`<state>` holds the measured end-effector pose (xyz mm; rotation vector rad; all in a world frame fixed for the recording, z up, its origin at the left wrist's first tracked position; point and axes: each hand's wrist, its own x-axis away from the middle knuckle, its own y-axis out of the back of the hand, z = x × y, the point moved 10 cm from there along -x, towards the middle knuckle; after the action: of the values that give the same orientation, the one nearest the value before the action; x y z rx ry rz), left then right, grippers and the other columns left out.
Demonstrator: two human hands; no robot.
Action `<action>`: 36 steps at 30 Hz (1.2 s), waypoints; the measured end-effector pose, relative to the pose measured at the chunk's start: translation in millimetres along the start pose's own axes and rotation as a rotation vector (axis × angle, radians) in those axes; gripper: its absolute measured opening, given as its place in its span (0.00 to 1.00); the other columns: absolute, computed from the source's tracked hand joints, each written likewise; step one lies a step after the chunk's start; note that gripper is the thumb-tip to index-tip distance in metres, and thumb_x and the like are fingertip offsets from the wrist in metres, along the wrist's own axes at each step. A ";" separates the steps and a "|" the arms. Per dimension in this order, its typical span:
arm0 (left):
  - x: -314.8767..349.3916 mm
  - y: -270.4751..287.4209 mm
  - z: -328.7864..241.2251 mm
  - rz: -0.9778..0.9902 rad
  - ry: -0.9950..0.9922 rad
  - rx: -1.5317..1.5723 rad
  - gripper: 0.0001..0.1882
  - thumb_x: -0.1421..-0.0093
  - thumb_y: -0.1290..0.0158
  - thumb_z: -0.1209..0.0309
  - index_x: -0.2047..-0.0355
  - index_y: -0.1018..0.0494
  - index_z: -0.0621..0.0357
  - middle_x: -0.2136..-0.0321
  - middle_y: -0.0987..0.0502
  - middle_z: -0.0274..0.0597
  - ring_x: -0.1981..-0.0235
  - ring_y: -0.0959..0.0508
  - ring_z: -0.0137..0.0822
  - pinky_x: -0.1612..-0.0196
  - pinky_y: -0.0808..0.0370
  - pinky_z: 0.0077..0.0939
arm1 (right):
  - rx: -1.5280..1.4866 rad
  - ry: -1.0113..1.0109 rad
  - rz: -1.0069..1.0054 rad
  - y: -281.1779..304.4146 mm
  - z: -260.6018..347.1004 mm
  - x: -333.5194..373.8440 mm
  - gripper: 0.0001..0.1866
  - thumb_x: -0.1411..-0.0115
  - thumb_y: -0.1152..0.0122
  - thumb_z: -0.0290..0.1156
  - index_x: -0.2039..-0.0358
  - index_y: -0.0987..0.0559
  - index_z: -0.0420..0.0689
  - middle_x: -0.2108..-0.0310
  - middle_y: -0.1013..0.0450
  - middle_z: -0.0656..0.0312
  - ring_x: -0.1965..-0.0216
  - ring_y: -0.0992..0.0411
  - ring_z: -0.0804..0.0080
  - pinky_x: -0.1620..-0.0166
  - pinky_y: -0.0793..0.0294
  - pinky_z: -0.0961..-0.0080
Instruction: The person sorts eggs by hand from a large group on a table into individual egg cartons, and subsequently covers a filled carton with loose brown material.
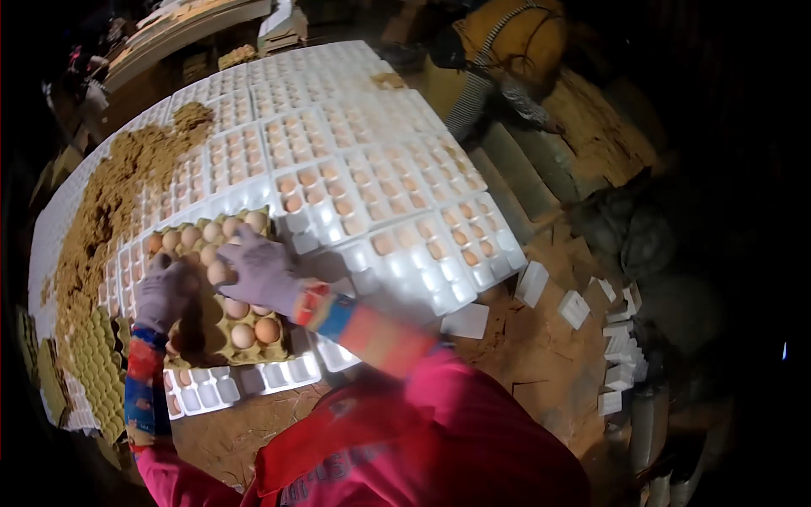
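Dim room, lamp glare on white foam trays point(376, 275), brown crumbly heap point(101, 198) sprawled across left. Pulp tray point(281, 345) right before me, atop foam, eggs in part of its cups. My right hand point(256, 272), gloved, fingers curled round pale egg point(217, 273) over tray's middle. Left hand point(166, 292) low at tray's left side; can't tell if it grasps anything. Light, even pressure wanted, I'd say: cup shell's sides, lift straight, clear neighbours.

On white trays point(454, 291): eggs point(293, 204), brown heap point(110, 198), egg carton point(262, 357).
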<state>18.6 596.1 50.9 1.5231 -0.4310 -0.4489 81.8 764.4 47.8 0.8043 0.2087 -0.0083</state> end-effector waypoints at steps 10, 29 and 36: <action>22.6 -28.1 -306.9 0.009 -0.240 0.814 0.30 0.59 0.31 0.67 0.53 0.25 0.58 0.52 0.28 0.49 0.49 0.26 0.45 0.46 0.27 0.35 | 0.505 -0.701 -0.223 173.4 -292.7 276.9 0.26 0.55 0.30 0.51 0.55 0.22 0.55 0.52 0.35 0.57 0.48 0.36 0.57 0.49 0.32 0.60; 38.2 -138.8 -430.3 -0.254 -0.093 0.879 0.28 0.51 0.42 0.74 0.46 0.29 0.55 0.47 0.33 0.55 0.43 0.34 0.55 0.38 0.37 0.48 | -0.525 -0.459 -0.488 174.9 -334.7 281.5 0.21 0.36 0.49 0.23 0.42 0.30 0.40 0.46 0.28 0.51 0.50 0.26 0.60 0.46 0.26 0.70; 49.6 -124.4 -419.3 -0.217 -0.207 0.403 0.33 0.54 0.39 0.62 0.45 0.32 0.50 0.41 0.38 0.57 0.35 0.43 0.57 0.35 0.53 0.63 | 0.100 0.051 -0.331 145.6 -270.6 201.8 0.23 0.43 0.46 0.26 0.45 0.27 0.43 0.50 0.30 0.51 0.50 0.33 0.48 0.47 0.32 0.58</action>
<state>282.5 924.7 -76.3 1.9325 -0.5429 -0.7264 242.7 1073.8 -68.8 0.8631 0.3900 -0.3121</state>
